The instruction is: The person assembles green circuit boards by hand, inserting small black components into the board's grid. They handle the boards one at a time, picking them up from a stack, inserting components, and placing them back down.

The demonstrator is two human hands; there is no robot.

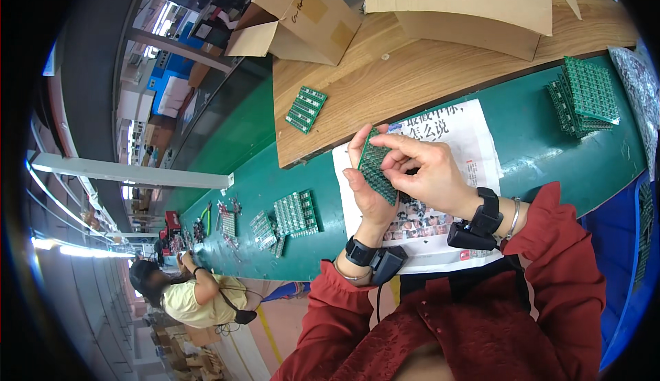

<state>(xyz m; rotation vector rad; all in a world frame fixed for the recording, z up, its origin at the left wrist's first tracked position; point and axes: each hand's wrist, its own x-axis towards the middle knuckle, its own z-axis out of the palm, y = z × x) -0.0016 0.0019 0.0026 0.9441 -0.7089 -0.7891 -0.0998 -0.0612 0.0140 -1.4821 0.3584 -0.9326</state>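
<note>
A green circuit board panel (377,168), dense with small parts, is held tilted above a newspaper sheet (487,148). My left hand (371,199) grips it from the left and below, with fingers behind and thumb along the edge. Over the panel's face is my right hand (427,168), its index finger reaching to the upper part. Its thumb and another finger pinch together close to the board; whatever is between them is too small to make out. Both wrists carry dark strapped devices and bangles.
One panel (306,109) lies on the raised wooden board (344,92), near cardboard boxes (474,9). Stacked panels (590,95) stand at right on the green table (529,133); more panels (294,214) lie left. A co-worker (199,291) works farther left. A blue bin (619,264) sits lower right.
</note>
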